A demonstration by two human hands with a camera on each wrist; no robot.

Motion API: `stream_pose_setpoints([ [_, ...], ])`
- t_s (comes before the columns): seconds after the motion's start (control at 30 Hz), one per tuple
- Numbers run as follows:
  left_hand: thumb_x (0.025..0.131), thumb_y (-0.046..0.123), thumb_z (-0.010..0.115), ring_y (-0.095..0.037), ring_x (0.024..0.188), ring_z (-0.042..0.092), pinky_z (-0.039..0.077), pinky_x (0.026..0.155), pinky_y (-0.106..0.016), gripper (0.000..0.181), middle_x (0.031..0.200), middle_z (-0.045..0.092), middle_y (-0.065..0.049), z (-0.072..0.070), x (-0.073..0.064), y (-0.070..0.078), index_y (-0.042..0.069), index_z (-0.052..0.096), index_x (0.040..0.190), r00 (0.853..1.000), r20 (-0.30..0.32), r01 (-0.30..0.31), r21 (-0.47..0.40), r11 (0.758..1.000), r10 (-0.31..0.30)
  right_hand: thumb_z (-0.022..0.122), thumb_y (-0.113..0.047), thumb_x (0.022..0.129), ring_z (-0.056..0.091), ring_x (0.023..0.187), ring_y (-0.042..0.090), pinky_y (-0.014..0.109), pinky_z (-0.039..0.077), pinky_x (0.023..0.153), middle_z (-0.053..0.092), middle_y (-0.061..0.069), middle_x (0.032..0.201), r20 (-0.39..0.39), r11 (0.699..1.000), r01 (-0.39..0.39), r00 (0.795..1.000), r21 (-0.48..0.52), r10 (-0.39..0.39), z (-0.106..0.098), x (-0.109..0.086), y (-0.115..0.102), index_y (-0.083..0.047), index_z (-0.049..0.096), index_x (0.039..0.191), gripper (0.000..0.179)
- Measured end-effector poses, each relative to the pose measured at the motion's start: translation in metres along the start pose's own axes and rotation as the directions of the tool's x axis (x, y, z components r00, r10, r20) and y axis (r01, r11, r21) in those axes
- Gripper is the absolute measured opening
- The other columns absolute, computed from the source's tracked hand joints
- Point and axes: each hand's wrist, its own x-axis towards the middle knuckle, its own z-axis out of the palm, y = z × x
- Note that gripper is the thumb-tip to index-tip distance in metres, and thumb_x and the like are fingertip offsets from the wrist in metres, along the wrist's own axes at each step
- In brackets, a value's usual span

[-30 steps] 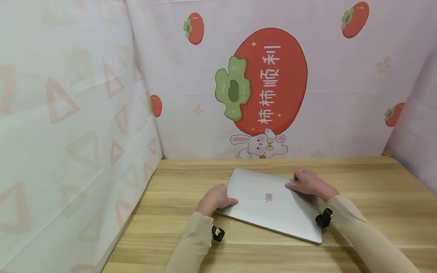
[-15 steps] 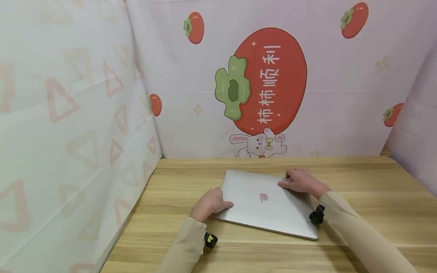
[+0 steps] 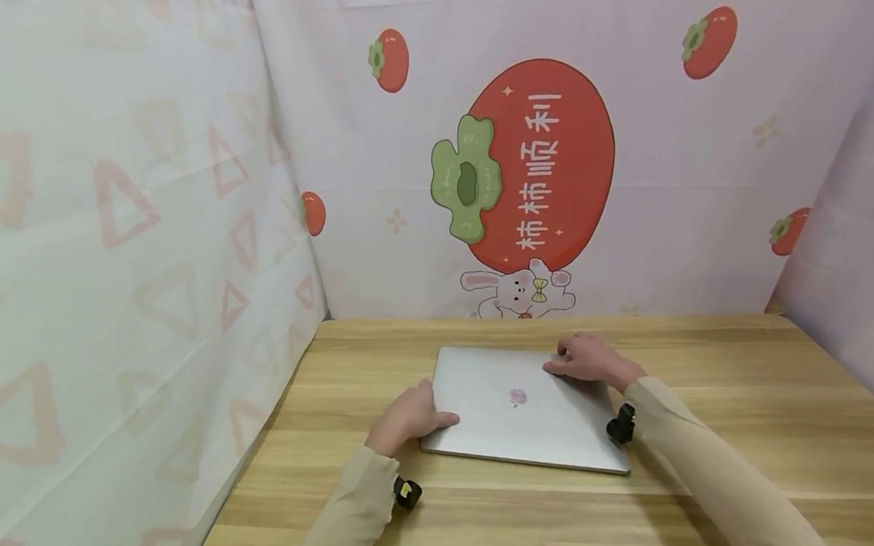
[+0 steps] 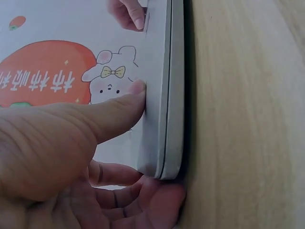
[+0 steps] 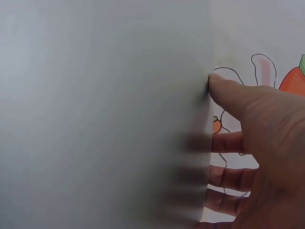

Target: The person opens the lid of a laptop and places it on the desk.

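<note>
A closed silver laptop (image 3: 484, 429) with a pinkish logo on its lid lies on the wooden table, turned slightly. My left hand (image 3: 410, 417) grips its left side near the front corner. In the left wrist view the thumb (image 4: 109, 117) rests on the lid, and the curled fingers (image 4: 162, 202) are at the corner below. My right hand (image 3: 591, 360) holds the far edge toward the right. In the right wrist view its thumb (image 5: 228, 94) touches the lid's edge and its fingers (image 5: 228, 143) meet the side, mirrored in the metal. Their tips are partly hidden.
The wooden table (image 3: 746, 421) extends around the laptop. A patterned cloth wall (image 3: 376, 252) rises behind it, with another on the left (image 3: 182, 288) and one on the right (image 3: 871, 238). A small black camera (image 3: 407, 492) is on the left wrist.
The laptop has slid left and turned so that its front edge lies straighter to the table. Both hands have moved left along with it, still on its edges.
</note>
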Motion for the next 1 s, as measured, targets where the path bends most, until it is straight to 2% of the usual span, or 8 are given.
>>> stream_pose_setpoints([
  [0.13, 0.083, 0.047, 0.075, -0.021, 0.066, 0.058, 0.047, 0.057, -0.031, 0.077, 0.09, 0.062, -0.017, -0.001, -0.003, -0.002, -0.01, 0.046, 0.127, 1.0, 0.016, 0.003, 0.004, 1.0, -0.003, 0.071, -0.053, 0.084, 0.053, 0.088, 0.025, 0.041, 0.048, 0.078, 0.065, 0.009, 0.097, 0.004, 1.0, 0.007, 1.0, -0.002, -0.007, 0.002, 0.003, -0.001, -0.005, 0.066, 0.109, 0.054],
  [0.23, 0.082, 0.046, 0.077, -0.02, 0.061, 0.059, 0.048, 0.053, -0.03, 0.076, 0.086, 0.061, -0.015, -0.002, -0.005, -0.003, -0.01, 0.047, 0.124, 1.0, 0.023, -0.001, 0.003, 1.0, 0.001, 0.07, -0.055, 0.085, 0.053, 0.089, 0.025, 0.041, 0.048, 0.08, 0.065, 0.008, 0.098, 0.01, 1.0, 0.009, 1.0, -0.011, -0.009, 0.002, 0.004, -0.002, -0.006, 0.066, 0.11, 0.055],
  [0.47, 0.082, 0.041, 0.079, -0.024, 0.049, 0.061, 0.051, 0.042, -0.032, 0.066, 0.079, 0.058, -0.014, -0.006, -0.009, 0.001, -0.006, 0.048, 0.117, 0.996, 0.074, 0.047, -0.052, 0.998, -0.043, 0.069, -0.051, 0.086, 0.053, 0.091, 0.026, 0.045, 0.048, 0.083, 0.064, 0.011, 0.1, 0.021, 0.999, 0.03, 0.999, -0.024, -0.03, 0.001, 0.002, -0.006, -0.004, 0.065, 0.11, 0.053],
  [0.7, 0.082, 0.042, 0.078, -0.023, 0.047, 0.062, 0.05, 0.042, -0.031, 0.066, 0.076, 0.058, -0.012, -0.007, -0.014, 0.002, -0.006, 0.049, 0.117, 0.995, 0.092, 0.052, -0.017, 0.998, -0.051, 0.068, -0.05, 0.088, 0.048, 0.093, 0.029, 0.043, 0.045, 0.079, 0.058, 0.013, 0.103, 0.063, 1.0, 0.004, 0.998, -0.03, -0.002, 0.002, -0.001, -0.012, -0.005, 0.062, 0.113, 0.052],
  [0.87, 0.081, 0.048, 0.077, -0.02, 0.056, 0.059, 0.048, 0.05, -0.03, 0.068, 0.077, 0.058, -0.011, -0.007, -0.013, 0.0, -0.005, 0.052, 0.115, 0.997, 0.069, 0.035, 0.047, 0.998, -0.039, 0.067, -0.048, 0.09, 0.047, 0.099, 0.031, 0.047, 0.046, 0.084, 0.056, 0.015, 0.109, 0.059, 0.999, -0.033, 0.998, -0.005, 0.033, 0.001, -0.003, -0.016, -0.005, 0.06, 0.116, 0.051],
  [1.0, 0.08, 0.054, 0.076, -0.021, 0.068, 0.055, 0.044, 0.06, -0.033, 0.073, 0.084, 0.06, -0.01, -0.008, -0.012, -0.002, -0.004, 0.053, 0.119, 0.998, 0.045, 0.037, 0.119, 0.992, -0.043, 0.064, -0.049, 0.092, 0.048, 0.106, 0.035, 0.053, 0.046, 0.09, 0.054, 0.02, 0.12, 0.071, 0.999, -0.03, 0.997, -0.013, 0.031, 0.004, -0.006, -0.018, -0.004, 0.058, 0.127, 0.057],
])
